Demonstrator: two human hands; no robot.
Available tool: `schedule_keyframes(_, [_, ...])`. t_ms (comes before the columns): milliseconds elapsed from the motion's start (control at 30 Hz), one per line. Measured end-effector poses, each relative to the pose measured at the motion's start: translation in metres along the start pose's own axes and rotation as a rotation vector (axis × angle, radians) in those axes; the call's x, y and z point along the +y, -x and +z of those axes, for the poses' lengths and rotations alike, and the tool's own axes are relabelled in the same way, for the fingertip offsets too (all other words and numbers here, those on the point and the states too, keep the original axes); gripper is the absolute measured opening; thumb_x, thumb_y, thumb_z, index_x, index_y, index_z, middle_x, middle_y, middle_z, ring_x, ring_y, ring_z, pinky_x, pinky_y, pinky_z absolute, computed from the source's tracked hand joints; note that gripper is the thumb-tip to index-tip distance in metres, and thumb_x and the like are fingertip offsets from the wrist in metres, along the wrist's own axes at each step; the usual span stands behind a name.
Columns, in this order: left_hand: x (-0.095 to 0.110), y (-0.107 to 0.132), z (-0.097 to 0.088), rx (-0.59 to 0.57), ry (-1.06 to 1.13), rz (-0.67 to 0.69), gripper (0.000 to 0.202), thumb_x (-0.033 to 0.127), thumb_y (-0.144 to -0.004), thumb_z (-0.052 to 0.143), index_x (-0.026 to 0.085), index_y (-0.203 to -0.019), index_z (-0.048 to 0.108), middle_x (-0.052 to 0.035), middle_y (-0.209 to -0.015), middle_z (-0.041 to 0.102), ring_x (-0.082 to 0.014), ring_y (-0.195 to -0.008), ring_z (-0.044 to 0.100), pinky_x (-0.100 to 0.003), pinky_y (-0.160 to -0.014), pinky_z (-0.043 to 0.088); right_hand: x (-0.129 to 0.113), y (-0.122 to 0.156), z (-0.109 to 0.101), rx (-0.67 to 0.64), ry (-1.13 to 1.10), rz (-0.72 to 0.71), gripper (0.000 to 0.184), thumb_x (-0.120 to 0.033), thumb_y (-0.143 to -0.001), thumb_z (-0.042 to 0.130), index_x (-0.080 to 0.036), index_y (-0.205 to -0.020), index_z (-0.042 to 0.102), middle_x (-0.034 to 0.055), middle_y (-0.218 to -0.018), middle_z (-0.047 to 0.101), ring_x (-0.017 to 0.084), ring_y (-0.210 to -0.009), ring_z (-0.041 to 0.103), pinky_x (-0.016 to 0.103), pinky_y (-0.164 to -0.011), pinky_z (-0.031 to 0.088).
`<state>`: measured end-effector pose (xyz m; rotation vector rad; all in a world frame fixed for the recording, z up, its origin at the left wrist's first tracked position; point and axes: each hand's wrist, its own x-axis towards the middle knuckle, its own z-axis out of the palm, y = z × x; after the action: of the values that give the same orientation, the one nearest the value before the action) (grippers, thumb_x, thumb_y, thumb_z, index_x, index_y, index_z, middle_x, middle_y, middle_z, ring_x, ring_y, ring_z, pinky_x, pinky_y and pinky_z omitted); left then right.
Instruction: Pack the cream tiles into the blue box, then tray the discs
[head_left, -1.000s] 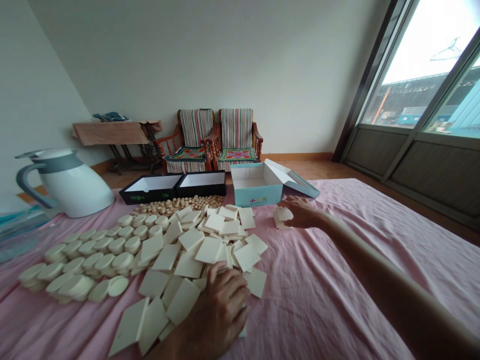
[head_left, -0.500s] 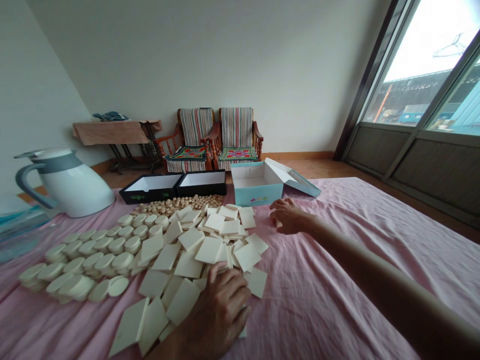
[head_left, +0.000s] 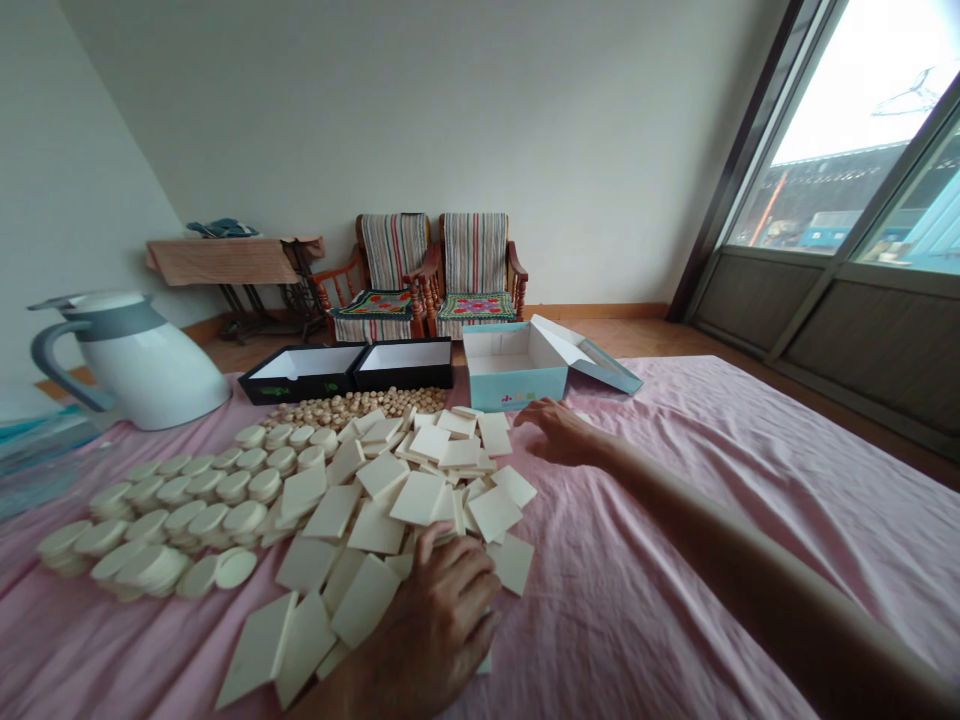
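Note:
My left hand point(head_left: 450, 610) rests low over the front of a heap of pale square wooden tiles point(head_left: 379, 525), its fingers curled down. A pale tile corner point(head_left: 485, 662) shows under its thumb; what lies beneath the palm is hidden. Beyond the heap's right side, my right hand point(head_left: 556, 432) hovers low over the cloth in front of the light blue box point(head_left: 517, 388). Its fingers point left, a little apart, with nothing visible in them. Close by its fingertips lies a square tile point(head_left: 495, 434). Behind its wrist a small pale patch shows, too hidden to name.
Round wooden discs point(head_left: 206, 515) stand in stacks at left. Small wooden beads point(head_left: 360, 408) lie before two black boxes point(head_left: 300, 388). A lid point(head_left: 600, 362) leans on the blue box. A white jug point(head_left: 154, 370) stands far left on the pink cloth point(head_left: 637, 560).
My right hand has moved left toward the tile heap. The small pale piece seen at its fingers earlier no longer shows there. My left hand has stayed in place.

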<state>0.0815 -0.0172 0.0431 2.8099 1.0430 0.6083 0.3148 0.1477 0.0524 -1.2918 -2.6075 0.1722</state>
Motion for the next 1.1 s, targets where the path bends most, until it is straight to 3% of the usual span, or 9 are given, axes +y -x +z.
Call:
schedule_keyframes(167, [0.000, -0.001, -0.002, 0.000, 0.017, 0.008, 0.008, 0.018, -0.087, 0.052, 0.021, -0.088, 0.060, -0.0005, -0.086, 0.063, -0.0177, -0.091, 0.055, -0.043, -0.098, 0.029, -0.023, -0.024, 0.027, -0.018, -0.006, -0.018, 0.053, -0.021, -0.071, 0.067, -0.013, -0.121, 0.053, 0.0150, -0.117, 0.057, 0.027, -0.111, 0.050, 0.037, -0.089, 0.040])
schedule_keyframes(333, [-0.002, 0.000, -0.001, -0.040, 0.035, -0.011, 0.008, 0.018, -0.087, 0.052, 0.021, -0.090, 0.060, -0.0006, -0.088, 0.063, -0.0183, -0.092, 0.054, -0.045, -0.100, 0.028, -0.031, -0.031, 0.037, -0.015, 0.022, 0.049, 0.046, -0.024, -0.071, 0.066, -0.015, -0.115, 0.055, 0.0138, -0.114, 0.057, 0.027, -0.104, 0.053, 0.037, -0.087, 0.041])
schedule_keyframes(500, [-0.002, 0.000, 0.001, -0.049, 0.045, -0.024, 0.008, 0.018, -0.087, 0.052, 0.021, -0.089, 0.060, 0.0000, -0.087, 0.062, -0.0179, -0.093, 0.054, -0.045, -0.101, 0.027, -0.023, -0.017, 0.025, 0.090, 0.024, 0.080, 0.044, -0.030, -0.072, 0.064, -0.014, -0.113, 0.056, 0.0139, -0.111, 0.057, 0.028, -0.104, 0.051, 0.037, -0.086, 0.040])
schedule_keyframes(700, [0.001, 0.000, 0.000, -0.014, 0.028, -0.021, 0.009, 0.018, -0.088, 0.051, 0.020, -0.086, 0.060, -0.0001, -0.086, 0.062, -0.0176, -0.091, 0.054, -0.044, -0.100, 0.028, 0.028, 0.014, -0.016, 0.209, 0.006, 0.225, 0.048, -0.028, -0.070, 0.063, -0.017, -0.116, 0.055, 0.0114, -0.110, 0.057, 0.027, -0.102, 0.051, 0.038, -0.087, 0.039])
schedule_keyframes(833, [0.000, 0.001, 0.001, 0.002, 0.015, -0.010, 0.009, 0.019, -0.088, 0.052, 0.020, -0.084, 0.060, 0.0009, -0.086, 0.062, -0.0166, -0.091, 0.054, -0.044, -0.101, 0.025, 0.052, 0.032, -0.027, 0.219, 0.018, 0.281, 0.047, -0.027, -0.070, 0.062, -0.016, -0.116, 0.055, 0.0114, -0.109, 0.057, 0.027, -0.102, 0.052, 0.038, -0.088, 0.040])
schedule_keyframes(933, [-0.001, 0.001, 0.003, -0.008, 0.023, -0.012, 0.010, 0.020, -0.090, 0.050, 0.020, -0.086, 0.060, 0.0010, -0.087, 0.062, -0.0167, -0.092, 0.053, -0.045, -0.102, 0.023, 0.050, 0.035, -0.023, 0.222, 0.011, 0.232, 0.049, -0.027, -0.070, 0.063, -0.017, -0.117, 0.055, 0.0117, -0.111, 0.056, 0.026, -0.103, 0.052, 0.038, -0.088, 0.040])
schedule_keyframes(1100, [-0.003, 0.003, 0.005, -0.036, 0.057, -0.023, 0.009, 0.019, -0.090, 0.050, 0.020, -0.090, 0.059, 0.0009, -0.090, 0.062, -0.0176, -0.095, 0.052, -0.046, -0.101, 0.023, 0.024, 0.017, -0.011, 0.172, -0.032, 0.141, 0.049, -0.026, -0.068, 0.065, -0.018, -0.115, 0.055, 0.0104, -0.111, 0.058, 0.025, -0.100, 0.053, 0.036, -0.085, 0.039])
